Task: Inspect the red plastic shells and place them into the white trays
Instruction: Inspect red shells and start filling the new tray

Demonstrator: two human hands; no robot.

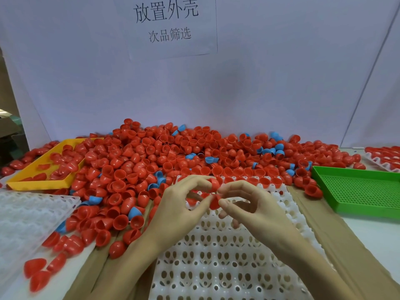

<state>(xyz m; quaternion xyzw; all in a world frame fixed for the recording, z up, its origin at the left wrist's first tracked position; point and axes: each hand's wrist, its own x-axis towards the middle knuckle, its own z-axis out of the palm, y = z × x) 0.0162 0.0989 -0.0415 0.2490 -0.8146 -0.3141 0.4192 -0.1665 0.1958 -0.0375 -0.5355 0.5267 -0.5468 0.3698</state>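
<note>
Currently both hands meet just above the far end of the central white tray [227,256], which serves as the landmark. Left hand [179,204]: thumb and fingers curled, pinching a red shell [214,202] at its left side; a second red shell [213,182] sits at the tips of the upper fingers. Right hand [246,204]: thumb and forefinger closed on the same lower shell from the right, remaining fingers loosely curled below. The shell is held off the tray, not yet seated in any pocket.

Far row of the tray already carries seated shells; the near pockets show open holes. Beyond and left of the tray lies the loose pile of red shells [173,152], with blue shells [134,212] mixed in. Yellow bin [28,176] far left of the tray, green perforated tray [357,189] to its right, a second white tray [32,213] at its left.

Risks, as judged:
- The two-handed pinch is on a smooth, rounded part; a slip would drop it into the pile, uninspected.
- Carrying a second shell at the fingertips may loosen either grip.
- Pile edge touches the tray; stray shells, including blue ones, could roll into open pockets.
</note>
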